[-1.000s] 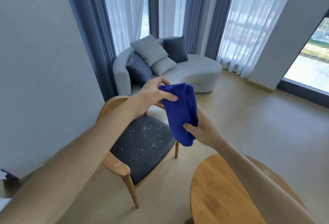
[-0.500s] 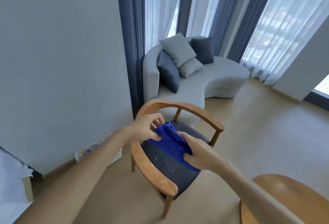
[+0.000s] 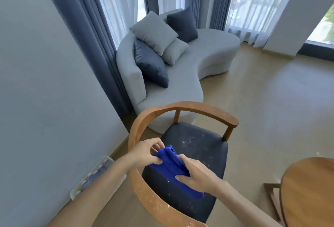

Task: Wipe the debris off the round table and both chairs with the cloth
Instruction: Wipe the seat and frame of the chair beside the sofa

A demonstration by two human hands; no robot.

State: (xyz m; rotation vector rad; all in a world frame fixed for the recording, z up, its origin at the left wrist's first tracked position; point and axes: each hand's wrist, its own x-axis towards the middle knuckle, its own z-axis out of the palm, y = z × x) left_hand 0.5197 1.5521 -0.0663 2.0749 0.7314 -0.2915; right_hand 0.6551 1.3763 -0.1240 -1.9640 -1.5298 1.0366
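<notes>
A wooden chair (image 3: 188, 107) with a curved armrest and a dark seat cushion (image 3: 202, 147) stands below me, speckled with white debris on the seat and rail. A folded blue cloth (image 3: 169, 161) lies over the near left part of the seat. My left hand (image 3: 146, 152) pinches its upper left edge. My right hand (image 3: 197, 174) presses flat on its lower right part. The round wooden table (image 3: 307, 190) shows at the lower right edge, partly cut off.
A grey curved sofa (image 3: 207, 58) with several cushions sits behind the chair by blue curtains. A grey wall runs along the left, with a white tray-like object (image 3: 95, 174) on the floor at its base. Bare wooden floor lies to the right.
The cloth came down from mid-air onto the chair seat with both hands. The view swung left and closer to the chair, so the table slid to the right edge.
</notes>
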